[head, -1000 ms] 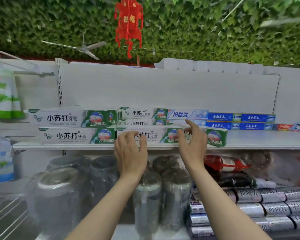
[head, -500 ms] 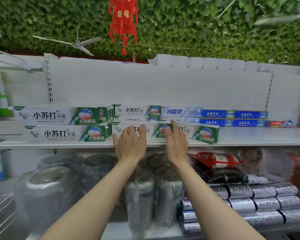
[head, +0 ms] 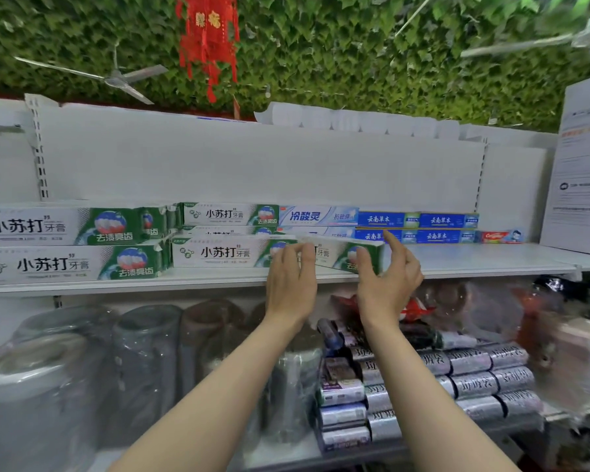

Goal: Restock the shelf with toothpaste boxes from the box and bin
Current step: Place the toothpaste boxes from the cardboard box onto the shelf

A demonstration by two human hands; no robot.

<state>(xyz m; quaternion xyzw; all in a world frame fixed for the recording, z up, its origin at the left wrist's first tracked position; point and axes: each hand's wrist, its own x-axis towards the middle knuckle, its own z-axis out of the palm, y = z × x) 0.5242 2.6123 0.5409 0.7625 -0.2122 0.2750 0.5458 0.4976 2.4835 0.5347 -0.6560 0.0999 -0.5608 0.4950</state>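
Both hands reach up to the front edge of a white shelf (head: 474,264) and share a grip on one green-and-white toothpaste box (head: 338,252). It lies lengthwise on the shelf, its right end angled slightly toward the viewer. The left hand (head: 292,284) rests its fingertips on the box's front face near the middle, fingers bent over the shelf edge. The right hand (head: 387,284) takes the box's right end, thumb on the front face, index finger raised and pointing up behind the end; the other fingers are hidden, so how tightly it closes cannot be told.

Just left of the held box, touching or nearly touching it, lies a matching toothpaste box (head: 218,253) with more of the same stacked behind and above it. Further left stand two larger boxes of the same brand (head: 69,247), one on the other. Behind the right hand sit pale blue boxes (head: 317,217), then dark blue boxes (head: 418,228) in two layers, then a small red box (head: 501,236) at the far right.

On the shelf below are plastic-wrapped pots (head: 48,376) at left and stacked silver rolls (head: 474,373) at right. Green leaves (head: 355,56) cover the ceiling, with a red hanging ornament (head: 206,35) and a ceiling fan (head: 116,78).
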